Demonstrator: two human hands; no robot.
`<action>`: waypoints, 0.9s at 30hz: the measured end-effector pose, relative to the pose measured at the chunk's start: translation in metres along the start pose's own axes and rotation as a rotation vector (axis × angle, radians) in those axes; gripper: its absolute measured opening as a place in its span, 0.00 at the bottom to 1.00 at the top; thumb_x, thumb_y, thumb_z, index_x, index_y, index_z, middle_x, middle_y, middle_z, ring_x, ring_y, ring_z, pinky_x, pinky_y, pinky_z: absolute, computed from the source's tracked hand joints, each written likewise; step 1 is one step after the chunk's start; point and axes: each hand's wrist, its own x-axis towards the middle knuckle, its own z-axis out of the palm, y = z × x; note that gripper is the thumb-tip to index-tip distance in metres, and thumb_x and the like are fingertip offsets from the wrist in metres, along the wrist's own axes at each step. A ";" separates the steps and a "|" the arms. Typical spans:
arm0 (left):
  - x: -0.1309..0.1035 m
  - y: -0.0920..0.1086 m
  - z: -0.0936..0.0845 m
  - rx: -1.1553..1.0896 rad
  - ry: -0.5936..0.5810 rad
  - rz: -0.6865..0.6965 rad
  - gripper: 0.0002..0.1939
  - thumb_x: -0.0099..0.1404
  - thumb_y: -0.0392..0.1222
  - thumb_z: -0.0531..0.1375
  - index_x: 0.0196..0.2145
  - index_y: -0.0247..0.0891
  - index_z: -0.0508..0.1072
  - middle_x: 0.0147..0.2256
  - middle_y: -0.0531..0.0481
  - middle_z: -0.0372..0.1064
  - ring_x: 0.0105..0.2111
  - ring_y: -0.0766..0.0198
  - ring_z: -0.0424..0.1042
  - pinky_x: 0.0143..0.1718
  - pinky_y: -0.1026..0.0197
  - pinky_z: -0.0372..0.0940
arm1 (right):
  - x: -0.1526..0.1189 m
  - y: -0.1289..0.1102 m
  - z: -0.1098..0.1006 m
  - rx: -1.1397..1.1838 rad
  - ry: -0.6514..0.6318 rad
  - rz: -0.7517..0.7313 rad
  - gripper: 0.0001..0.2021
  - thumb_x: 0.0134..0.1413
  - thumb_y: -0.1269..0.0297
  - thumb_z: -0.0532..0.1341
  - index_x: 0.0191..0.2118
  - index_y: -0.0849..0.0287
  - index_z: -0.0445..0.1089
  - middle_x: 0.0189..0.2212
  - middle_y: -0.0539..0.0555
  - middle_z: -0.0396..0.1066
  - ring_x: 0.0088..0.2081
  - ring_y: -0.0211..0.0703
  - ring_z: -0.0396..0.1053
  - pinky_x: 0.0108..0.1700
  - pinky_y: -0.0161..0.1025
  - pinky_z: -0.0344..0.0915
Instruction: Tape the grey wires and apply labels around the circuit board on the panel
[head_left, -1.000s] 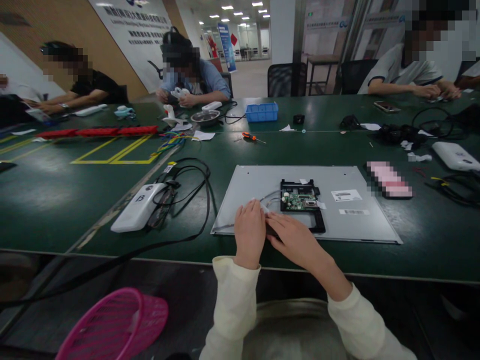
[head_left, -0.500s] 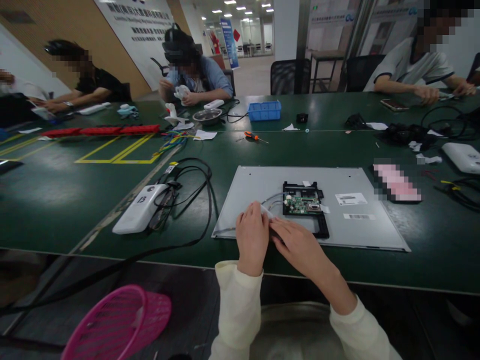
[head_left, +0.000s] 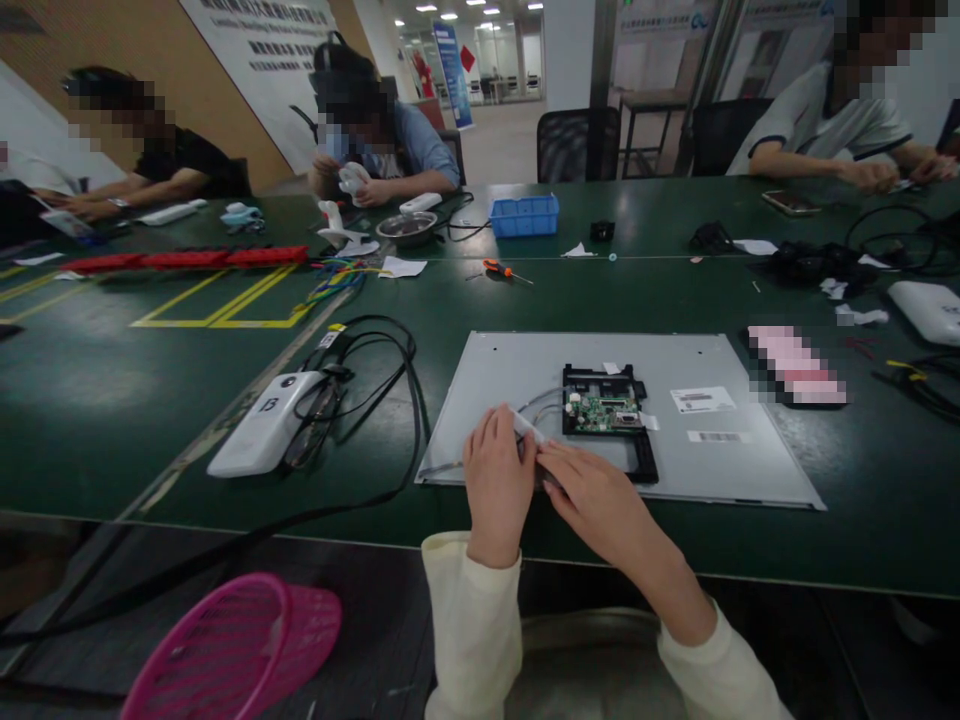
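A flat grey metal panel [head_left: 510, 365] lies on the green table in front of me. On it sits a black frame [head_left: 643, 455] with a green circuit board [head_left: 600, 412], and thin cables run from the board toward my hands. Over the panel's front left part, my left hand [head_left: 499, 480] is closed round a small white piece [head_left: 525, 427], whose upper end shows above the fingers. My right hand [head_left: 600, 500] meets it from the right, fingers bent together at the piece's lower end. What lies under the right fingertips is hidden.
Left of the panel are a white power bank [head_left: 266, 425] and looped black cables [head_left: 409, 350]. A pink-screened phone [head_left: 796, 365] lies right. Beyond are an orange screwdriver [head_left: 499, 268] and a blue basket [head_left: 523, 216]. A pink basket [head_left: 300, 640] stands below the table edge. Several people sit around.
The view has shifted slightly. More of the white piece shows between my hands, which stay together at nearly the same place over the panel.
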 end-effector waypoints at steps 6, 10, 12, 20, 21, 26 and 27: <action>-0.002 0.000 -0.001 -0.093 0.049 0.033 0.17 0.67 0.38 0.52 0.53 0.37 0.62 0.59 0.38 0.57 0.64 0.49 0.48 0.61 0.42 0.52 | 0.001 0.000 -0.002 -0.012 0.038 -0.008 0.17 0.60 0.72 0.52 0.54 0.62 0.66 0.53 0.60 0.69 0.57 0.49 0.64 0.59 0.51 0.63; -0.006 0.009 -0.010 -0.117 0.076 0.038 0.18 0.67 0.37 0.51 0.55 0.38 0.60 0.64 0.39 0.48 0.67 0.50 0.39 0.63 0.41 0.50 | 0.002 -0.002 -0.005 -0.020 0.108 -0.042 0.16 0.60 0.74 0.50 0.51 0.61 0.68 0.53 0.59 0.69 0.59 0.48 0.62 0.60 0.52 0.61; -0.008 0.014 -0.014 -0.110 0.077 0.079 0.19 0.67 0.35 0.50 0.56 0.40 0.59 0.65 0.41 0.46 0.67 0.50 0.37 0.63 0.39 0.49 | 0.001 -0.003 -0.007 -0.007 0.156 -0.039 0.15 0.60 0.75 0.51 0.48 0.60 0.69 0.51 0.59 0.71 0.58 0.47 0.63 0.60 0.52 0.61; -0.011 0.010 -0.020 -0.195 0.060 0.242 0.17 0.67 0.31 0.48 0.50 0.42 0.65 0.58 0.43 0.60 0.64 0.55 0.50 0.62 0.43 0.53 | 0.000 -0.008 -0.008 0.067 0.282 -0.077 0.13 0.57 0.77 0.53 0.44 0.59 0.69 0.46 0.57 0.74 0.53 0.46 0.67 0.59 0.53 0.62; -0.012 0.009 -0.020 -0.207 0.075 0.248 0.16 0.67 0.31 0.48 0.49 0.42 0.66 0.56 0.43 0.62 0.63 0.55 0.52 0.62 0.43 0.53 | 0.000 -0.008 -0.008 0.078 0.287 -0.074 0.13 0.57 0.77 0.53 0.44 0.58 0.68 0.45 0.57 0.74 0.53 0.46 0.68 0.59 0.54 0.62; -0.015 0.010 -0.020 -0.222 0.126 0.352 0.14 0.67 0.30 0.49 0.47 0.38 0.68 0.49 0.43 0.69 0.58 0.56 0.61 0.60 0.43 0.54 | 0.000 -0.011 -0.006 0.122 0.300 -0.055 0.13 0.56 0.77 0.52 0.44 0.59 0.67 0.44 0.58 0.73 0.50 0.46 0.69 0.58 0.55 0.62; -0.015 0.011 -0.021 -0.224 0.118 0.380 0.14 0.67 0.31 0.50 0.47 0.38 0.68 0.48 0.44 0.70 0.57 0.57 0.62 0.60 0.43 0.54 | 0.000 -0.011 -0.006 0.130 0.299 -0.051 0.13 0.55 0.77 0.52 0.44 0.60 0.67 0.44 0.59 0.73 0.49 0.46 0.69 0.58 0.55 0.62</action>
